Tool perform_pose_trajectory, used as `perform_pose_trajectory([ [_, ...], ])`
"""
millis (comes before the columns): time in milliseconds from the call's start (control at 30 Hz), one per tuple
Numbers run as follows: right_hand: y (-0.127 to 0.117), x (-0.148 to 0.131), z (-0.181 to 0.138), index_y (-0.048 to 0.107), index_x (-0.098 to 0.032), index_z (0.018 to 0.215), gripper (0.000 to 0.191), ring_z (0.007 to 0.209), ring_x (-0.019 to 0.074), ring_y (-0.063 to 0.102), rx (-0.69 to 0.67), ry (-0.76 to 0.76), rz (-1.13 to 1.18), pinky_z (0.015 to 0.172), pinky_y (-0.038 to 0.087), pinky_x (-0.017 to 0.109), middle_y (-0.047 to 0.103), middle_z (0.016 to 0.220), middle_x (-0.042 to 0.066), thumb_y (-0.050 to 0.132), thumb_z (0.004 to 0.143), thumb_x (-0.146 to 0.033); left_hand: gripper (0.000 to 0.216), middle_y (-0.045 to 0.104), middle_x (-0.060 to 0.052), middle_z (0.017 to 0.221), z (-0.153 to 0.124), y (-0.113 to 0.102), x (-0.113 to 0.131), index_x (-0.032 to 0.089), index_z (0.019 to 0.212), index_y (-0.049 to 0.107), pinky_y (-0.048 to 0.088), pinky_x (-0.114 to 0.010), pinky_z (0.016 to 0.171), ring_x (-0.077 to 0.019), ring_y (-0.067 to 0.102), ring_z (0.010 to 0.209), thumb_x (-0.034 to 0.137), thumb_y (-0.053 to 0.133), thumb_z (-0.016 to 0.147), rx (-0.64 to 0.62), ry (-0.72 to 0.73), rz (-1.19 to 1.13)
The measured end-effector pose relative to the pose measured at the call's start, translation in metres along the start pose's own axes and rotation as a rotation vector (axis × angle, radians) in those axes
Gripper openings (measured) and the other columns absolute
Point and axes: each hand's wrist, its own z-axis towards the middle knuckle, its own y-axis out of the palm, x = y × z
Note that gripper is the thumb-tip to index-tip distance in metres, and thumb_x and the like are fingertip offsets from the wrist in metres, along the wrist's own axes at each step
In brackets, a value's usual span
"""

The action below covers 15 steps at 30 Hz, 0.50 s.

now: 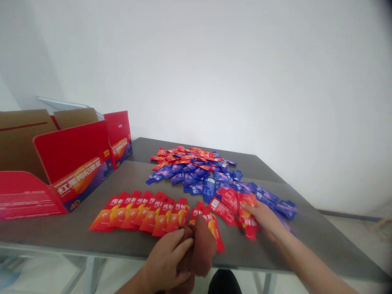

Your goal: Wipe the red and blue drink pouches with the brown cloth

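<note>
- Left hand (167, 261), fingers clenched on a bunched brown cloth (200, 245), resting it against the grey table (76, 232).
- Right hand (260, 216), fingers flat and apart, pinning loose red foil sachets (228, 204).

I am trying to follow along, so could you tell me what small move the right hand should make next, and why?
Probably close the right hand on the red sachet under its fingers and slide it to the row of red sachets: the hand rests on it, open, and the row holds only red.
</note>
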Motion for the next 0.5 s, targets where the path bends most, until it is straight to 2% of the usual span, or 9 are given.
perform_pose_trajectory([
  [133, -0.001, 0.013, 0.007, 0.065, -0.019, 0.077, 0.027, 0.075, 0.0286, 0.069, 0.142, -0.046, -0.136, 0.071, 0.052, 0.039, 0.072, 0.072, 0.006, 0.064, 0.070, -0.046, 0.053, 0.062, -0.016, 0.108, 0.000, 0.001, 0.000, 0.015, 0.115, 0.055, 0.055, -0.038, 0.077, -0.0286, 0.062, 0.095, 0.026, 0.063, 0.064, -0.007, -0.021, 0.012],
  [233, -0.006, 0.018, 0.010, 0.066, -0.019, 0.081, 0.029, 0.088, 0.0293, 0.067, 0.241, -0.116, -0.165, 0.080, 0.049, 0.039, 0.073, 0.083, 0.008, 0.061, 0.072, -0.046, 0.053, 0.063, -0.017, 0.109, -0.001, 0.003, -0.003, 0.014, 0.115, 0.056, 0.055, -0.039, 0.078, -0.0292, 0.062, 0.096, 0.026, 0.062, 0.064, -0.010, -0.027, 0.023],
  [300, -0.011, 0.017, 0.003, 0.067, -0.019, 0.089, 0.035, 0.089, 0.0289, 0.067, 0.260, -0.136, -0.139, 0.080, 0.049, 0.039, 0.073, 0.088, 0.009, 0.057, 0.075, -0.049, 0.053, 0.063, -0.016, 0.109, -0.002, 0.001, -0.004, 0.015, 0.115, 0.057, 0.055, -0.040, 0.078, -0.0293, 0.063, 0.095, 0.026, 0.063, 0.064, -0.014, -0.023, 0.020],
  [400, -0.014, 0.010, -0.026, 0.065, -0.018, 0.103, 0.047, 0.080, 0.0278, 0.069, 0.215, -0.134, -0.025, 0.073, 0.053, 0.039, 0.074, 0.089, 0.008, 0.050, 0.080, -0.057, 0.053, 0.064, -0.016, 0.110, -0.002, -0.009, -0.001, 0.016, 0.115, 0.057, 0.055, -0.038, 0.078, -0.0292, 0.063, 0.096, 0.033, 0.065, 0.066, 0.010, -0.006, -0.035],
  [500, -0.002, 0.003, -0.069, 0.060, -0.021, 0.116, 0.052, 0.084, 0.0274, 0.070, 0.063, -0.043, 0.330, 0.074, 0.055, 0.039, 0.073, 0.100, 0.009, 0.054, 0.081, -0.058, 0.051, 0.063, -0.015, 0.111, 0.009, -0.021, 0.019, 0.019, 0.114, 0.058, 0.054, -0.035, 0.077, -0.0284, 0.063, 0.097, 0.043, 0.066, 0.069, -0.021, 0.012, -0.205],
])
